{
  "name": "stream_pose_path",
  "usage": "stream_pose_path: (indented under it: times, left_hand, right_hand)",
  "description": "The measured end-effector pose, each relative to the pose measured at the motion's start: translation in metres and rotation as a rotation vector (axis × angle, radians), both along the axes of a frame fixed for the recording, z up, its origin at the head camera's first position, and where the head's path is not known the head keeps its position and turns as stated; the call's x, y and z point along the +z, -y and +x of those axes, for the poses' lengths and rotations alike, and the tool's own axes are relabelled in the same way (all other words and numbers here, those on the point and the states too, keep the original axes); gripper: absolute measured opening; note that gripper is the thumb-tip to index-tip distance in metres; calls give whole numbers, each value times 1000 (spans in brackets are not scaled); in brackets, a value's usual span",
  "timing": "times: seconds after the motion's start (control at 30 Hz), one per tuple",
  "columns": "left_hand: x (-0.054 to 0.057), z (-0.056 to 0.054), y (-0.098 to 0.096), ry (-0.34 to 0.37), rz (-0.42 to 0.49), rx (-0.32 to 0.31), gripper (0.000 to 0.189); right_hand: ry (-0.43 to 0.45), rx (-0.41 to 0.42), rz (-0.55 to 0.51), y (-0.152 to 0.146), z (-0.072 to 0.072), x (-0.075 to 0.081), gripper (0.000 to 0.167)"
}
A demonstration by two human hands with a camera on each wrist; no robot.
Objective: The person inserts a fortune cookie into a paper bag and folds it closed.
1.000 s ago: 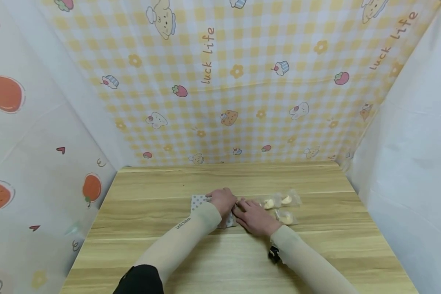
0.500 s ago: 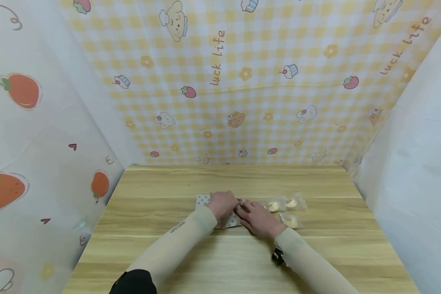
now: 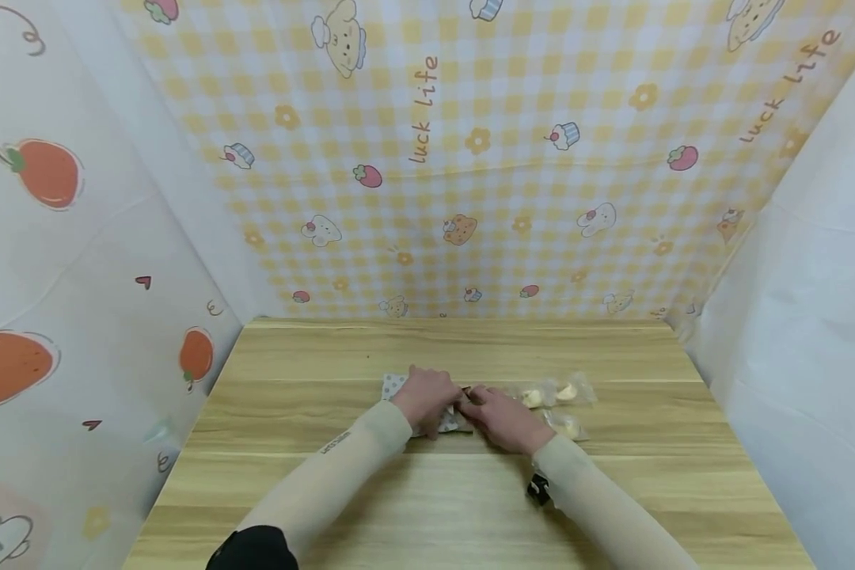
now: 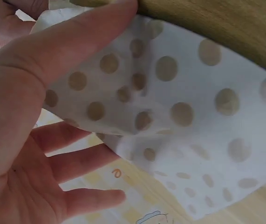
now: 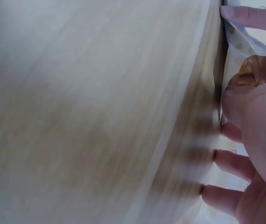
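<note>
A white paper piece with grey-brown dots (image 3: 393, 384), perhaps a bag, lies at the middle of the table under both hands. In the left wrist view, the left hand (image 4: 25, 121) pinches the dotted paper (image 4: 193, 93), thumb across its face; the other fingers are behind it or spread free. The right hand (image 3: 506, 419) pinches the paper's right end between thumb and forefinger. A brown, crinkled part (image 5: 251, 70) shows by that thumb in the right wrist view; whether it is the paper's inside or something in it, I cannot tell. The right hand's other fingers (image 5: 223, 198) reach toward the table.
Several small clear packets with pale yellow pieces lie right of the right hand: one packet (image 3: 532, 397), another packet (image 3: 567, 391) farther right, and a nearer packet (image 3: 568, 427). A patterned cloth wall (image 3: 456, 182) stands behind the wooden table (image 3: 435, 507); white sheets hang at both sides.
The head view has shifted a little. The right hand's fingers are more bent at the paper's end, and the paper's near right edge looks slightly raised. The left hand has shifted slightly left against the paper.
</note>
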State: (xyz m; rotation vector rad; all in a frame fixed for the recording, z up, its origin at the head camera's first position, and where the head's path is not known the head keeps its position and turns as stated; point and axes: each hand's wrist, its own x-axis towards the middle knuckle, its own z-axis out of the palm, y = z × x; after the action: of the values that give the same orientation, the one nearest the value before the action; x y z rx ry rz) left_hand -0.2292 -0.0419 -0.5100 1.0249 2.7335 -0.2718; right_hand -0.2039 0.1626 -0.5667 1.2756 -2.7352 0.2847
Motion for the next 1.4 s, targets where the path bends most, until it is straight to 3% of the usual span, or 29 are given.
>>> stream_pose_path:
  times: [0.23, 0.37, 0.53, 0.77, 0.9, 1.1, 1.23, 1.4]
  left_hand:
    - [-4, -6, 6, -39, 61, -65, 64]
    - [-4, -8, 14, -14, 123, -59, 71]
    - [-4, -9, 21, 75, 180, 2, 93]
    - [-11, -7, 33, 145, 221, 73, 79]
    - [-15, -4, 41, 156, 246, 102, 87]
    - [-20, 1, 48, 174, 297, 143, 95]
    - [-21, 1, 49, 164, 318, 140, 94]
    - [-19, 0, 49, 174, 335, 148, 93]
  right_hand:
    - [-20, 21, 38, -3, 0, -2, 44]
    - [-20, 34, 70, -3, 0, -1, 51]
    - [-1, 30, 145, -2, 1, 2, 53]
    - [-32, 34, 281, 0, 4, 9, 44]
    - [3, 24, 293, 0, 6, 11, 41]
    - [40, 11, 244, -4, 8, 5, 59]
    - [24, 26, 154, -11, 9, 1, 75]
    - [14, 34, -9, -27, 11, 13, 69]
